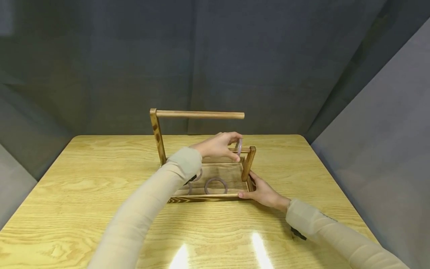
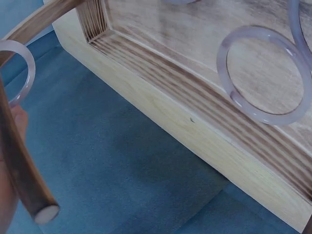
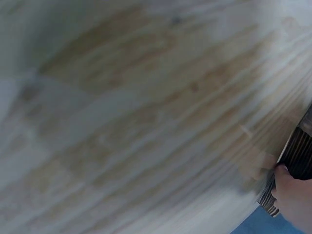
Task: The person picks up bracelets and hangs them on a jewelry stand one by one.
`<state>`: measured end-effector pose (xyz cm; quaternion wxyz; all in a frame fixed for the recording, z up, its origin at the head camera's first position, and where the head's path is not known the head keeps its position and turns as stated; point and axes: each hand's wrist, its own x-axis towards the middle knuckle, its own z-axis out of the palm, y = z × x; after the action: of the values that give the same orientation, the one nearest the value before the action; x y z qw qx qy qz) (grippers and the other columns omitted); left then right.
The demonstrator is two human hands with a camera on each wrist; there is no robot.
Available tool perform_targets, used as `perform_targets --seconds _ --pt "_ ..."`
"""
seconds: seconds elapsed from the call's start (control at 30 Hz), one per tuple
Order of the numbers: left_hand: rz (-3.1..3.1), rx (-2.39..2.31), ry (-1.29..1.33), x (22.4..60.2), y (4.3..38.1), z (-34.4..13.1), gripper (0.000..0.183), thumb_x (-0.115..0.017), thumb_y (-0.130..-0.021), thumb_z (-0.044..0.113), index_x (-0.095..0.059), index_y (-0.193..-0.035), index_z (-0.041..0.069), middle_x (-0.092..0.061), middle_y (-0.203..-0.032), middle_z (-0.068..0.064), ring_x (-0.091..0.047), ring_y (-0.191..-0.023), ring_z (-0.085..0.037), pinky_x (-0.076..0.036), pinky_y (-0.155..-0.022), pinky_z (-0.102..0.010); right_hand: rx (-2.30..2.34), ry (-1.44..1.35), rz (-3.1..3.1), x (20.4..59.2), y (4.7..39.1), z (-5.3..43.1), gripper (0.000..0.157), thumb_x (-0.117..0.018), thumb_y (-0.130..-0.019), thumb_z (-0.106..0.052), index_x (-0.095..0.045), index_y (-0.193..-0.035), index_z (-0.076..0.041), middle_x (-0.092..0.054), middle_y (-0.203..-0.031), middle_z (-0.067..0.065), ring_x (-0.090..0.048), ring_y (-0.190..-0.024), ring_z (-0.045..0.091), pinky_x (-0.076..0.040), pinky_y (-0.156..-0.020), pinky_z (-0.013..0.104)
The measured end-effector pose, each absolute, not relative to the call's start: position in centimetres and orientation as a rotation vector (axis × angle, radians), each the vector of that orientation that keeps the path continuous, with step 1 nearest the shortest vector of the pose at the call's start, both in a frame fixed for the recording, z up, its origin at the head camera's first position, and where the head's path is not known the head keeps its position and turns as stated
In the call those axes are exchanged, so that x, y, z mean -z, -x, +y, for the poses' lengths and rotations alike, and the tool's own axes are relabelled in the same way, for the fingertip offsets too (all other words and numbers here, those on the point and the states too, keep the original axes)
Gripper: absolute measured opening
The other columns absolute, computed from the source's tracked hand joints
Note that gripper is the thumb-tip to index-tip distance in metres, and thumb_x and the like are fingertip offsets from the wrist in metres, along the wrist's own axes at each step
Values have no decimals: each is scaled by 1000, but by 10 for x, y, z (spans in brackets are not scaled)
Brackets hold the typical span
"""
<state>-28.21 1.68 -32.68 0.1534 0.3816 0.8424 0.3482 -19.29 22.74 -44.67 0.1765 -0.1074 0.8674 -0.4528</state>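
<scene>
Your left grip (image 1: 220, 145) is narrow, thumb and fingers pinching a pale purple ring (image 1: 240, 146) that stands nearly edge-on, above the right end of the wooden rack (image 1: 205, 198). The ring lines up with the short lower bar (image 1: 246, 150), just left of its right post (image 1: 248, 164); you cannot tell here whether it encircles the bar. The longer upper bar (image 1: 200, 114) runs above your left grip from the left post (image 1: 158, 136).

Your right grip (image 1: 263, 192) holds the rack's near right corner, thumb on the near wall. A second ring (image 1: 206, 186) lies flat in the tray, left of that grip; others show partly beside your left forearm. The rack sits on the table (image 1: 84, 179).
</scene>
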Motion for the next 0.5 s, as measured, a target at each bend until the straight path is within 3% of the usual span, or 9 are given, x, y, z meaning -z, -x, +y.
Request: perform_targets --seconds 0.5 --pt "2430 -918 -1018 334 280 18 81 -77 -74 26 -36 -140 6 -38 -144 -7 -36 -133 -20 -31 -109 -30 1292 330 2452 449 193 225 101 -70 -80 -31 0 -148 -6 -5 -153 17 -12 -139 38 -24 -108 55"
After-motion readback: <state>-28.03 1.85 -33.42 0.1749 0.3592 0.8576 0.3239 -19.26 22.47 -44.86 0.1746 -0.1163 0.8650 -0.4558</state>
